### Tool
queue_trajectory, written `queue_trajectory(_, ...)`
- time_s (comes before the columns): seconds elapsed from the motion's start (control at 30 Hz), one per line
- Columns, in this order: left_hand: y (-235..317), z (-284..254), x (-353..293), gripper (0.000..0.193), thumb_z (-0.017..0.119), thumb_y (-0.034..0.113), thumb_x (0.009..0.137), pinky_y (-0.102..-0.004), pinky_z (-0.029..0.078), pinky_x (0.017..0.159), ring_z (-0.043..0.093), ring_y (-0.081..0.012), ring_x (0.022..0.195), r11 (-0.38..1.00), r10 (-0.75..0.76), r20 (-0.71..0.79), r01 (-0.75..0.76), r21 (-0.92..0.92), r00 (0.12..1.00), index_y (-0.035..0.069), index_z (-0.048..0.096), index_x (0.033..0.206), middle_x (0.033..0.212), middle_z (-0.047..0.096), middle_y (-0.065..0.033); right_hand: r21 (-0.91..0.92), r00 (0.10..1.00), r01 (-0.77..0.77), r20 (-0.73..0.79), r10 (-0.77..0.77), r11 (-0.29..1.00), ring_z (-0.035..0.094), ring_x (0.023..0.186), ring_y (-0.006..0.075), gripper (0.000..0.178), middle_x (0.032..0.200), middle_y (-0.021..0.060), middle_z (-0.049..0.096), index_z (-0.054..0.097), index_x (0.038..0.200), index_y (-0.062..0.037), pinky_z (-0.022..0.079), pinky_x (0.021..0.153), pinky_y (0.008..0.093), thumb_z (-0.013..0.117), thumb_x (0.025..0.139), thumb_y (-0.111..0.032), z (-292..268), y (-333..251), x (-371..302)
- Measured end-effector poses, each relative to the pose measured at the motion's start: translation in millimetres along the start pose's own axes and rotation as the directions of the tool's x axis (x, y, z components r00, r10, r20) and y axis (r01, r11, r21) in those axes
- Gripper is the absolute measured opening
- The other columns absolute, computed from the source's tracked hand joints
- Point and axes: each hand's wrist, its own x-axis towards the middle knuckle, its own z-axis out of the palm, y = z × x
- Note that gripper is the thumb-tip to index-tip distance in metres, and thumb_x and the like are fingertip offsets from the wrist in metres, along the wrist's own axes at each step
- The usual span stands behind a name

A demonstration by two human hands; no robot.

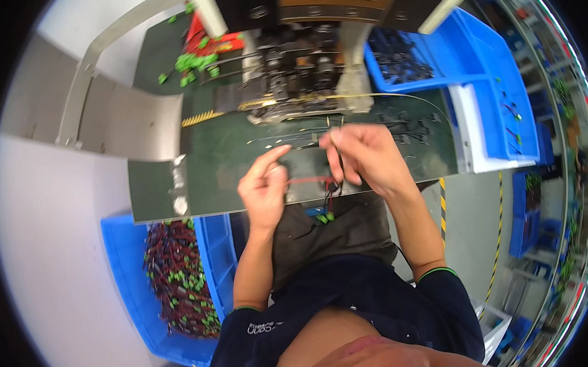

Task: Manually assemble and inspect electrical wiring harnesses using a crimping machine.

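My left hand (pixel 265 185) and my right hand (pixel 366 155) are close together over the front edge of a dark green work mat (pixel 227 153). Between them runs a thin red and black wire (pixel 310 181). The left fingers pinch its red end, the right fingers pinch the black part. A small green connector (pixel 323 217) hangs from the wire below the hands, over my lap. Several loose thin wires (pixel 292 139) lie on the mat just behind the hands.
A black machine (pixel 302 71) stands at the back of the mat. A blue bin (pixel 180 280) of red wires with green connectors sits at my lower left. Another blue bin (pixel 419 53) with dark parts stands at the back right. Green connectors (pixel 193 63) lie back left.
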Motion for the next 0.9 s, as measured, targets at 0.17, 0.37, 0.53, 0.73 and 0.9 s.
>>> queue_trajectory(0.17,-6,-17,-7,0.037,0.05,0.026,0.103,-0.0208,0.031,0.048,0.041,-0.0051,0.051,0.991,0.124,-0.009,-0.124,-0.04,0.992,-0.005,0.061,0.119,0.061,0.048,0.0016,-0.456,0.999,0.004,-0.036,-0.022,0.89,0.05,0.042,0.0112,0.023,0.059,0.0078,0.059,0.064,0.086,0.0039,0.036,0.038,0.0238,0.054,0.098,-0.013,-63,-81,-108)
queue_trajectory(0.37,1,0,-2,0.03,0.048,0.02,0.104,-0.0196,0.032,0.048,0.042,-0.0045,0.052,0.996,0.064,-0.015,-0.063,0.063,0.998,-0.004,0.065,0.113,0.061,0.048,0.0017,-0.912,0.868,-0.049,-0.241,-0.435,0.408,0.044,0.048,0.0028,0.027,0.064,-0.0017,0.052,0.062,0.094,0.0,0.034,0.042,0.0195,0.047,0.102,-0.021,-150,-227,-190)
queue_trajectory(0.53,-6,2,-3,0.03,0.048,0.019,0.104,-0.02,0.031,0.047,0.041,-0.0045,0.051,0.996,0.079,-0.025,-0.078,0.045,0.997,-0.004,0.065,0.112,0.061,0.049,0.0013,-0.965,0.849,-0.231,-0.264,-0.457,0.128,0.046,0.056,0.0048,0.025,0.065,-0.0021,0.052,0.063,0.097,-0.0029,0.038,0.051,0.0217,0.051,0.1,-0.024,-212,-250,-154)
queue_trajectory(0.73,-6,6,-3,0.028,0.05,0.019,0.103,-0.0197,0.031,0.048,0.042,-0.004,0.053,0.992,0.057,-0.031,-0.054,0.112,0.998,-0.002,0.066,0.111,0.063,0.051,0.0016,-0.995,0.789,-0.077,-0.02,-0.614,-0.066,0.065,0.087,0.0247,0.03,0.099,0.0141,0.067,0.064,0.106,0.0012,0.05,0.077,0.0335,0.059,0.096,-0.027,-262,-166,-91)
queue_trajectory(0.9,9,-4,-20,0.018,0.059,0.011,0.097,-0.0213,0.043,0.057,0.054,-0.005,0.063,0.938,0.042,-0.156,0.015,0.346,0.987,0.0,0.071,0.104,0.074,0.063,-0.0005,-0.935,0.515,0.294,0.328,-0.792,-0.196,0.064,0.085,0.0314,0.009,0.091,0.017,0.065,0.065,0.095,0.0045,0.05,0.077,0.0358,0.065,0.086,0.003,-177,-80,-45)
